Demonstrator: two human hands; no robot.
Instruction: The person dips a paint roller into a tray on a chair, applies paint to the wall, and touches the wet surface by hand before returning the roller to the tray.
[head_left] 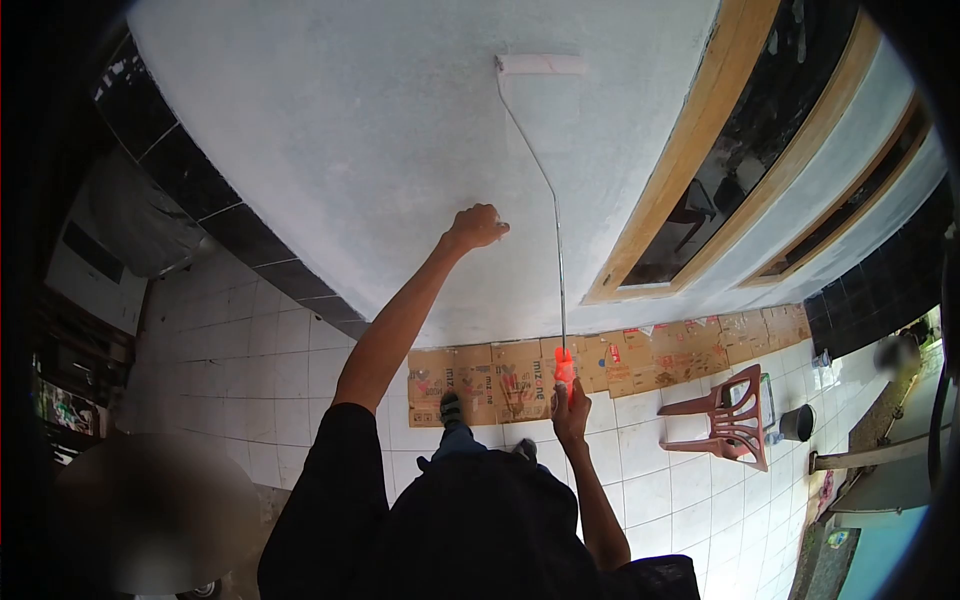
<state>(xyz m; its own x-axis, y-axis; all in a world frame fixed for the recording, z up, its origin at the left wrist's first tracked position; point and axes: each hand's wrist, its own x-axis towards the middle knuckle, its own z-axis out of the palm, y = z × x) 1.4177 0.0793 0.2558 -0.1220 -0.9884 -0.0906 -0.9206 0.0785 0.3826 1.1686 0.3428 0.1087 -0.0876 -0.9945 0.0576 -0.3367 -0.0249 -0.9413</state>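
Note:
My right hand [571, 415] is wrapped round the bright red-orange handle [565, 366] of a long-framed paint roller. Its thin metal rod runs up to the white roller sleeve [541, 65], which rests against the upper part of the pale wall [400, 150]. Raised in front of the wall, my left hand [479, 226] is closed, left of the rod and apart from it. Whether its curled fingers hold anything small, I cannot make out.
Flattened cardboard [470, 380] lines the floor along the wall base, beneath my feet. A wooden-framed window [690, 160] borders the wall on the right. A pink plastic chair [735, 418] and a dark bucket [797, 423] stand on the white tiles [640, 500]. Black tiles [215, 170] edge the left.

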